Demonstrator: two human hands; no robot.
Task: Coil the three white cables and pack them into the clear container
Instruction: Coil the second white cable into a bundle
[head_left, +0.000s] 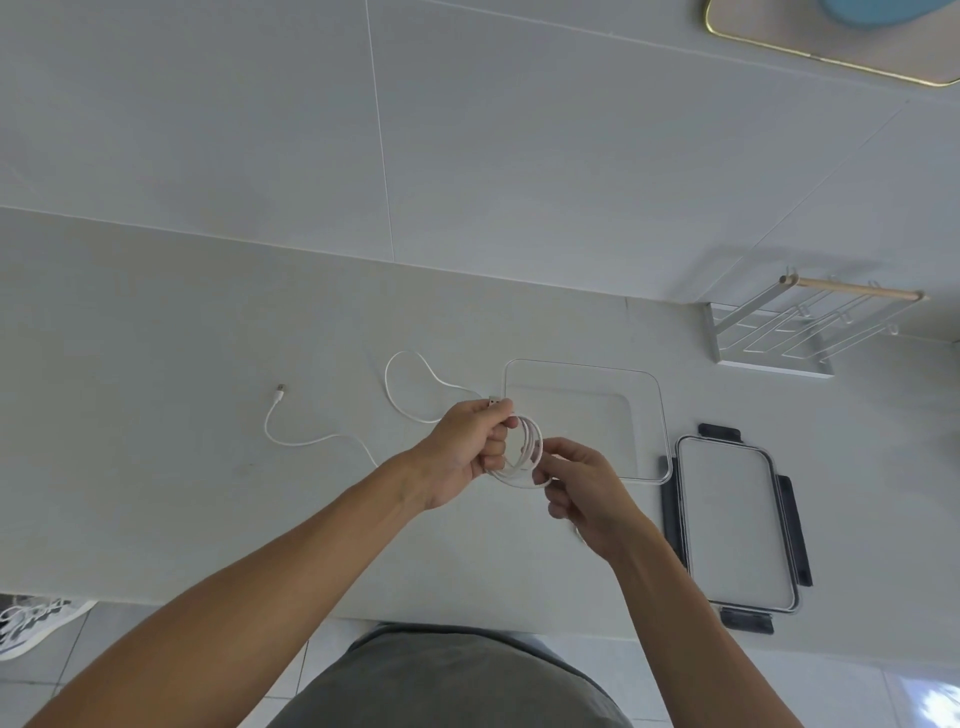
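My left hand (467, 447) grips a coil of white cable (524, 457) just above the counter, with a connector sticking out past my thumb. My right hand (582, 488) pinches the lower right side of that coil. A second white cable (306, 441) lies loose on the counter to the left, its plug end pointing up. Another white cable loop (400, 379) lies behind my left hand. The clear container (652, 431) stands open just right of my hands, with nothing visible inside it.
The container's lid (732, 519) with dark clips lies flat on the counter to the right. A white wire rack (789, 332) with a wooden bar stands at the back right against the tiled wall. The counter's front edge runs just before my body.
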